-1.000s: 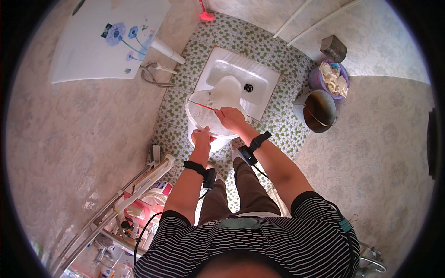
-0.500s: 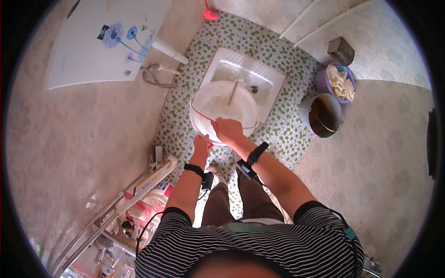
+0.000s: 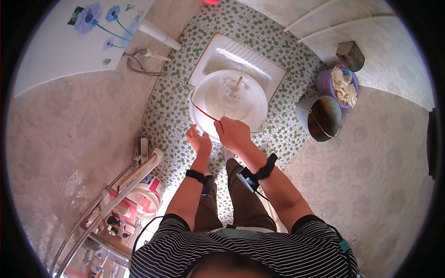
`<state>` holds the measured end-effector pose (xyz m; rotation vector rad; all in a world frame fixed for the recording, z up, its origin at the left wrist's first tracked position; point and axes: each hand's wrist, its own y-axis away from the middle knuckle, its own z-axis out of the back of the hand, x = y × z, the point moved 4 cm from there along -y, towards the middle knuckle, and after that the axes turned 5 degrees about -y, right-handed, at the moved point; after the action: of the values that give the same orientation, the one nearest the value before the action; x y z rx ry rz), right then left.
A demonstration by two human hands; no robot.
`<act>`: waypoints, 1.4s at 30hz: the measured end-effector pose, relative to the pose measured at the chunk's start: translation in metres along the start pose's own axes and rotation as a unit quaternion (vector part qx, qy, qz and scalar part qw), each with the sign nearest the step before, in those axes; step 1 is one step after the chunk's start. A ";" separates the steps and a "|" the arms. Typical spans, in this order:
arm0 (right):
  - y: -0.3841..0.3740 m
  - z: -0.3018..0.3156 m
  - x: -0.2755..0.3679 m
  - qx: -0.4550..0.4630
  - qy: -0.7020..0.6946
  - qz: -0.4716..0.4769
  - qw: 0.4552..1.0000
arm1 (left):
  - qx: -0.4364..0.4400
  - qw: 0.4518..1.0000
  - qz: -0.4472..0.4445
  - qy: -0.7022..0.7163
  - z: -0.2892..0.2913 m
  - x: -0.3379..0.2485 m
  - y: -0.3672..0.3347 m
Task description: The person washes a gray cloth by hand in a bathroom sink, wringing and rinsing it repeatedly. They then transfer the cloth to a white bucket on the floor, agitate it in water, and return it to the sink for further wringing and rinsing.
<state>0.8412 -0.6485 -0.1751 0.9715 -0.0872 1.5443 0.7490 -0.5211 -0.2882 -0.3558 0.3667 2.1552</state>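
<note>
Across the middle of the frame, green-and-white patterned floor point(image 3: 180, 104). Set into it, above centre, a white rectangular squat pan with ribbed edges point(image 3: 252, 52). At centre, a round white plastic-looking bucket with cloudy liquid inside point(image 3: 198, 98), covering the lower part of the pan in view; hard to tell whether resting or hanging. Right of centre, well apart, a grey metal-looking pail with a dark brown inside point(image 3: 306, 110); just above, a purple tub heaped with crumpled pale paper point(image 3: 322, 83).

Near the white bucket's lower edge, right hand point(image 3: 233, 135) closed around a thin curved handle with a red stretch point(image 3: 204, 112). To its left, left hand point(image 3: 199, 140) loose, with fingers apart, just beside the rim; contact there: cannot tell. Smallest, inside the bucket near its upper edge, a narrow tan streak point(image 3: 237, 84), too blurred to name.

To handle the bucket well, probably best to hold the handle firmly near its middle and set the left palm under or against the lower rim for control. Tilt slowly, away from the body, toward the pan. Mind the pale shoe point(image 3: 229, 154) just below; likely to catch any slop.
</note>
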 end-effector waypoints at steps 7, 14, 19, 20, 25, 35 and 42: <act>0.047 0.020 0.028 0.010 -0.068 0.015 0.998 | 0.193 0.951 -0.170 0.172 -0.035 -0.088 -0.005; 0.083 0.035 0.049 0.039 -0.094 0.058 0.993 | 0.481 0.860 -0.150 -0.086 -0.068 -0.106 -0.012; 0.103 0.036 0.069 0.057 -0.144 0.070 0.986 | 0.328 0.937 -0.117 0.031 -0.060 -0.070 0.019; 0.107 0.034 0.074 0.069 -0.139 0.075 0.985 | 0.317 0.943 -0.097 0.035 -0.058 -0.064 0.022; 0.119 0.035 0.087 0.081 -0.137 0.085 0.984 | 0.564 0.801 -0.145 -0.139 -0.067 -0.051 0.045; 0.106 0.026 0.065 0.040 -0.163 0.018 0.986 | 0.255 0.851 0.044 0.457 0.032 0.002 0.026; 0.099 0.029 0.065 0.005 -0.218 -0.009 0.976 | 0.009 0.783 0.302 0.544 0.126 0.044 0.003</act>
<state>0.7784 -0.6386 -0.0705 1.3033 -0.3803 1.2931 0.7069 -0.4414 -0.1893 -1.6785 1.2829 2.3026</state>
